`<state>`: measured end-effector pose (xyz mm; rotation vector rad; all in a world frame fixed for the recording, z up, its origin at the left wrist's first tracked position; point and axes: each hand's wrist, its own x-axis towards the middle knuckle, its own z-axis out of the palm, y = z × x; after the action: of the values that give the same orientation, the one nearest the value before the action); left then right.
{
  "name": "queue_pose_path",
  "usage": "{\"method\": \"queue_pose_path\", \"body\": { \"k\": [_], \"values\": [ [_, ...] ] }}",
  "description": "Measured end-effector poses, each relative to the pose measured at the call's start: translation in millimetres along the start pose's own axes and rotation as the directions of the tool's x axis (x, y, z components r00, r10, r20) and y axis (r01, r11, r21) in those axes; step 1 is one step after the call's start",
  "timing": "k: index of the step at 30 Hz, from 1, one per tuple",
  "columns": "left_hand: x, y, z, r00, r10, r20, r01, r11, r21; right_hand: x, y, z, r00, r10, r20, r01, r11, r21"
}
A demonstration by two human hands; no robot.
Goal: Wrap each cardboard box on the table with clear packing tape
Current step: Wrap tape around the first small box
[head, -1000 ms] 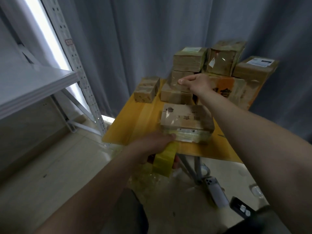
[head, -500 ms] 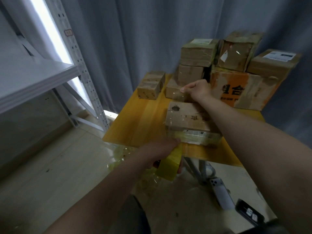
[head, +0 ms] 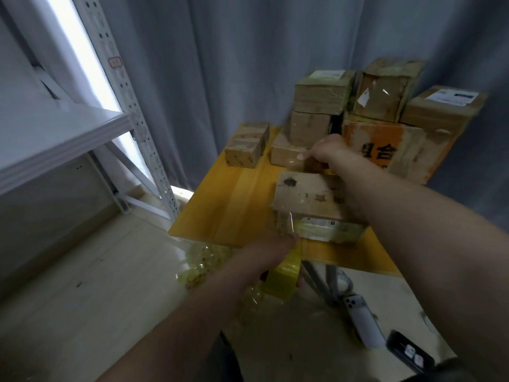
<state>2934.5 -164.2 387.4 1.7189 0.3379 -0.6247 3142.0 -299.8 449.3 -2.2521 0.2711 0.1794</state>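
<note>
A flat cardboard box (head: 308, 195) lies near the front edge of the yellow table (head: 234, 199), partly covered in clear tape. My left hand (head: 271, 249) grips a yellowish roll of clear packing tape (head: 283, 274) just below the table's front edge, and a strip of tape runs from it up the box's front face. My right hand (head: 323, 151) reaches over the box's far edge, its thumb and fingers pinching a stretch of clear tape there. The far side of the box is hidden by my right forearm.
Several taped boxes are stacked at the back of the table, among them a small one (head: 246, 144) at the left and a large orange-printed one (head: 391, 150). A metal shelf (head: 63, 133) stands to the left. Crumpled tape scraps (head: 203, 260), a white phone (head: 360, 318) and a dark device (head: 410, 354) lie on the floor.
My right hand has dropped from the stacked boxes to the far edge of the flat box. My left hand with the roll has stayed at the front edge.
</note>
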Motion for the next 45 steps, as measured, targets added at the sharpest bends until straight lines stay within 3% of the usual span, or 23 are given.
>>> {"method": "queue_pose_path", "body": {
  "k": [4, 7, 11, 13, 16, 20, 24, 26, 31, 35, 39, 45],
  "values": [
    [-3, 4, -3, 0.999, -0.041, 0.018, 0.042, 0.999, -0.022, 0, 2, 6, 0.994, 0.096, -0.052, -0.073, 0.937, 0.341],
    [2, 0, -1, 0.999, -0.036, 0.028, 0.037, 0.999, -0.024, 2, 3, 12, 0.986, 0.112, -0.122, -0.043, 0.884, 0.465],
    [6, -8, 6, 0.999, -0.021, 0.024, 0.023, 0.997, -0.071, -3, 3, 13, 0.917, -0.135, -0.376, 0.250, 0.928, 0.276],
    [10, -10, 7, 1.000, 0.010, -0.004, -0.010, 0.999, -0.039, -24, -3, 6, 0.869, -0.309, -0.386, 0.400, 0.898, 0.184],
    [5, -8, 7, 1.000, 0.000, 0.003, 0.000, 0.997, -0.074, -80, -3, -5, 0.786, -0.572, -0.235, 0.588, 0.809, -0.003],
    [-8, -4, 9, 0.999, 0.005, 0.053, 0.001, 0.994, -0.106, -145, 29, 6, 0.714, -0.696, 0.074, 0.691, 0.684, -0.235],
    [-13, 0, 10, 0.996, 0.059, 0.067, -0.054, 0.996, -0.072, -162, 58, 38, 0.764, -0.512, 0.392, 0.642, 0.546, -0.539],
    [-14, 1, 10, 0.995, 0.063, 0.072, -0.059, 0.997, -0.052, -158, 63, 47, 0.789, -0.477, 0.388, 0.608, 0.513, -0.606],
    [-9, 8, 12, 0.996, 0.017, 0.090, -0.019, 1.000, 0.022, -140, 49, 52, 0.841, -0.392, 0.373, 0.541, 0.615, -0.573],
    [-3, 8, 10, 0.996, -0.003, 0.090, 0.000, 0.999, 0.032, -122, 46, 57, 0.857, -0.401, 0.323, 0.514, 0.649, -0.561],
    [4, 3, 8, 0.997, -0.026, 0.075, 0.025, 1.000, 0.010, -109, 44, 58, 0.840, -0.502, 0.207, 0.512, 0.605, -0.610],
    [7, 1, 6, 0.996, -0.052, 0.075, 0.050, 0.998, 0.025, -87, 27, 47, 0.893, -0.396, 0.215, 0.440, 0.664, -0.605]
  ]
}}
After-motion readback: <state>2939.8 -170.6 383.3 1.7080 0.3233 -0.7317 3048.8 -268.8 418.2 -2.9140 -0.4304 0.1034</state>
